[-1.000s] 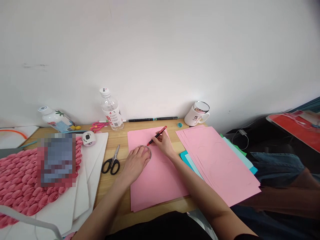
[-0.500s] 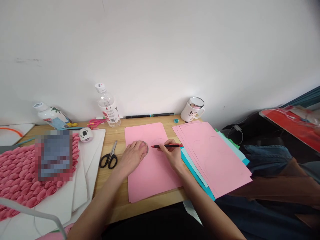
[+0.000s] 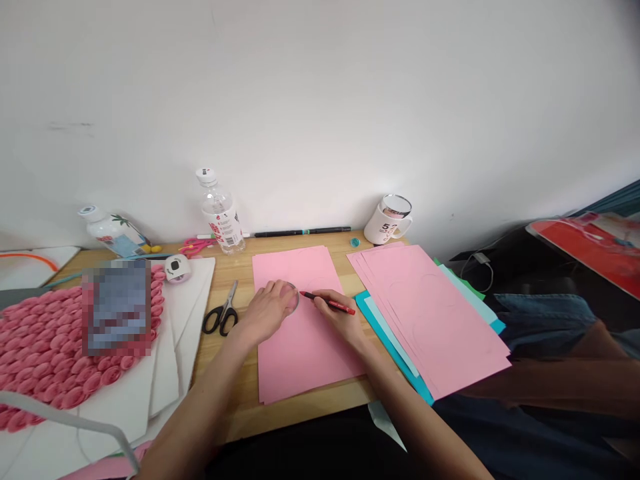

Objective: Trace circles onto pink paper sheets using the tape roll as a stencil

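Pink paper sheets [image 3: 305, 353] lie stacked in front of me. My left hand [image 3: 270, 310] presses a small round disc [image 3: 291, 295] with a thin grey rim down on the top sheet, its fingers covering most of it. A red and black pen [image 3: 337, 305] is pinched in my right hand [image 3: 343, 317]. The pen's tip is close to the disc's right edge; whether it touches the paper cannot be made out. A faint drawn circle is partly hidden behind my right hand. Black-handled scissors [image 3: 223, 315] rest left of the paper.
More pink sheets [image 3: 450, 340] with drawn circles overlap blue and green paper on the right. A white mug [image 3: 385, 227], a black pen [image 3: 280, 233] and a clear bottle [image 3: 223, 220] stand or lie along the wall. Pink petal-like pieces [image 3: 40, 353] cover white boards at left.
The pen has moved slightly left, to the disc's right edge, and now slants down to the right. My left hand stays on the disc. The view has shifted slightly.
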A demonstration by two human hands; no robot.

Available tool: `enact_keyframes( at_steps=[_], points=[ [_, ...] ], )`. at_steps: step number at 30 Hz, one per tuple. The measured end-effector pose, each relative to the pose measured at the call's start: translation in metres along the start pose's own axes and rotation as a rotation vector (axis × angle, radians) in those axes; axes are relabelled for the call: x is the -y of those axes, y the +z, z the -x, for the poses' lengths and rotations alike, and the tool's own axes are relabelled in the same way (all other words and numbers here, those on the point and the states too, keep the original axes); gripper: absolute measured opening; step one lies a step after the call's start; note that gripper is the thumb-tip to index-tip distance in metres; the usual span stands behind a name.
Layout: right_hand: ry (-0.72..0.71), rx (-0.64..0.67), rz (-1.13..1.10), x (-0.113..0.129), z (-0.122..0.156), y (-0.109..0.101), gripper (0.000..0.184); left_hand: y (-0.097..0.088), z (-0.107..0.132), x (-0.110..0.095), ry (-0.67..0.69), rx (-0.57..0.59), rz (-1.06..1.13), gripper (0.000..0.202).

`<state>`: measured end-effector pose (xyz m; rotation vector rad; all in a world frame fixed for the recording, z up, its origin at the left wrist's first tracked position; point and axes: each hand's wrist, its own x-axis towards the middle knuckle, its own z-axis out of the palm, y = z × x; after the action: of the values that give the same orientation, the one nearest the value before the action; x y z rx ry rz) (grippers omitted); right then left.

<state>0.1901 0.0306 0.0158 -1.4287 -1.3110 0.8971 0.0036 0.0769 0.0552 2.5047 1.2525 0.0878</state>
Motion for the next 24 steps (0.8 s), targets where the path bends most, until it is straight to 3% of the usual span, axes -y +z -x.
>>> enact_keyframes(
  at_steps=[8, 16, 20, 24],
  points=[
    [-0.085, 0.097, 0.016, 0.012, 0.021, -0.003, 0.022, -0.001, -0.001, -0.001, -0.012, 0.024, -0.025, 0.020],
    [-0.169, 0.085, 0.114, 0.021, 0.059, 0.016, 0.018, -0.004, -0.003, -0.002, 0.000, 0.061, -0.104, 0.020],
    [-0.171, 0.170, 0.045, 0.018, 0.064, 0.018, 0.019, -0.006, -0.005, -0.001, -0.026, 0.090, -0.088, 0.023],
    [-0.275, 0.215, 0.064, 0.011, 0.060, 0.014, 0.025, -0.007, -0.007, 0.000, -0.038, 0.097, -0.073, 0.024]
  ],
)
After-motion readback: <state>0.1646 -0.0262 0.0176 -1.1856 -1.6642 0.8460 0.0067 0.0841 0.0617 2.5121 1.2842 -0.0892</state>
